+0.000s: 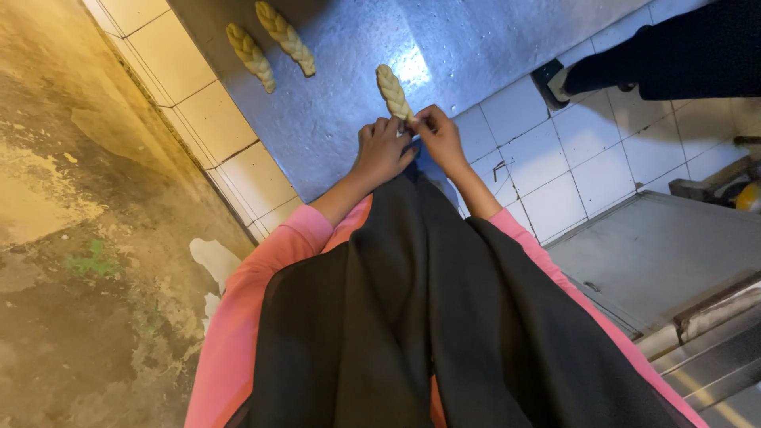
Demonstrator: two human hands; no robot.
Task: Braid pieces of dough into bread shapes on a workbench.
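Your left hand (383,149) and right hand (438,136) pinch the near end of a braided dough strand (393,92) at frame centre-top, on the metal worktop (341,119); its long axis runs toward the upper left.

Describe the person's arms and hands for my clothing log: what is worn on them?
Both arms wear bright pink long sleeves, pushed up so the forearms are bare. The left hand and right hand are bare: no gloves, and no rings, watch or bracelets that I can make out. A loose black cloth hangs down the front between the two sleeves.
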